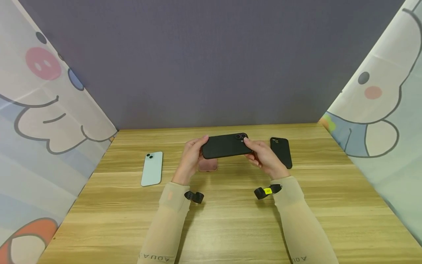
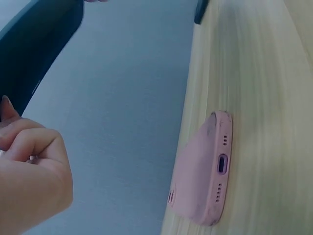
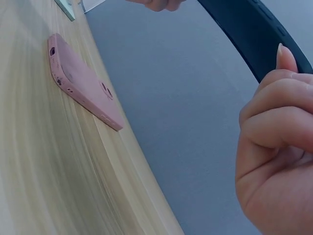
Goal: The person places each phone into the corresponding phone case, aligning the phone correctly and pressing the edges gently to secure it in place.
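Observation:
Both hands hold a phone in a black case [image 1: 226,145] level above the table, camera lenses toward the right. My left hand [image 1: 192,156] grips its left end, fingers curled round the edge [image 2: 29,147]. My right hand [image 1: 261,154] grips the right end [image 3: 274,142]. The black case's dark edge shows in the left wrist view [image 2: 34,44] and the right wrist view [image 3: 254,34]. Under the held phone a pink case [image 1: 207,165] lies flat on the wood [image 2: 205,171] [image 3: 83,81].
A light blue phone [image 1: 152,168] lies face down at the left of the wooden table [image 1: 230,220]. Another black phone or case [image 1: 281,151] lies to the right. A grey wall stands behind; patterned curtains [image 1: 43,110] hang on both sides.

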